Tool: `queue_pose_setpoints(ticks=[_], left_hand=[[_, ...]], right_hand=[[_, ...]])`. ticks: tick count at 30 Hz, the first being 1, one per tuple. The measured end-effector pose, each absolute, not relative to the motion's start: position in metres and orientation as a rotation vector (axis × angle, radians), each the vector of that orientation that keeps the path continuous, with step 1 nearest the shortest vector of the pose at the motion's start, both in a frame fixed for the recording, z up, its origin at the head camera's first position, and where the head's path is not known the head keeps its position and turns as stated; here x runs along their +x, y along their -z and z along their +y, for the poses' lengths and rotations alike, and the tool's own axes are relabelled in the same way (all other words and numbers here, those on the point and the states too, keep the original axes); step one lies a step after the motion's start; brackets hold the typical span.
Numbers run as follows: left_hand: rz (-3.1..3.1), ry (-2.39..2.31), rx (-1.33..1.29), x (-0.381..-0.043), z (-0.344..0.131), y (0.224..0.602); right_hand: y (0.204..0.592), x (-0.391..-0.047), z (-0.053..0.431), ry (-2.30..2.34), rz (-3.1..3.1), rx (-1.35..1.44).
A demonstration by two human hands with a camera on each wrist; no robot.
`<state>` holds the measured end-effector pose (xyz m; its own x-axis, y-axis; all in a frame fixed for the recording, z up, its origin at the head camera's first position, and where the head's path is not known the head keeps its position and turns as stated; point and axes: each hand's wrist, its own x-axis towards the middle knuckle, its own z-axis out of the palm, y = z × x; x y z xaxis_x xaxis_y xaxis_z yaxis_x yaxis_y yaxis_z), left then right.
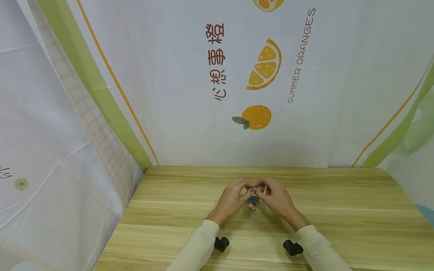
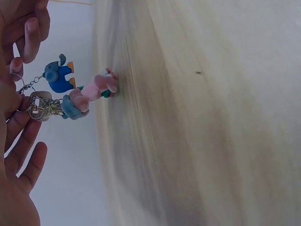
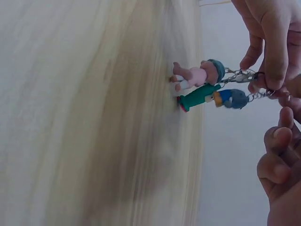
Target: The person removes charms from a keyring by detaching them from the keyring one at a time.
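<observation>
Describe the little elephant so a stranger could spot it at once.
Start at the table, toward its far edge, where the left grip and right grip meet over small figures on metal chains. Look for the elephant: the one with a blue body and orange feet, unlike the pink figure in a teal hat and the green one beside it.

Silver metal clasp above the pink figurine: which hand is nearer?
Left. The left hand holds the silver metal clasp; the right hand is close by, to the clasp's right, slightly farther off.
</observation>
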<state>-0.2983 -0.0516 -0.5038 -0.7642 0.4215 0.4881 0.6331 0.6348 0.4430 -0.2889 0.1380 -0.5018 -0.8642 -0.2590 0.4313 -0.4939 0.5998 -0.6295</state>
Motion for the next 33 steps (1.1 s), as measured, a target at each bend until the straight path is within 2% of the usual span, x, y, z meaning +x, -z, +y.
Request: queue_pose_setpoints(ticks=[14, 33], left_hand=[[-2.524, 0.946, -0.885, -0.2999, -0.0550, 0.5018], [-2.548, 0.921, -0.927, -0.2976, -0.0583, 0.5008]], right_hand=[[0.5040, -0.2909, 0.1428, -1.212, -2.510, 0.589], [0.5032, -0.2908, 0.1402, -0.799, -2.441, 0.636]])
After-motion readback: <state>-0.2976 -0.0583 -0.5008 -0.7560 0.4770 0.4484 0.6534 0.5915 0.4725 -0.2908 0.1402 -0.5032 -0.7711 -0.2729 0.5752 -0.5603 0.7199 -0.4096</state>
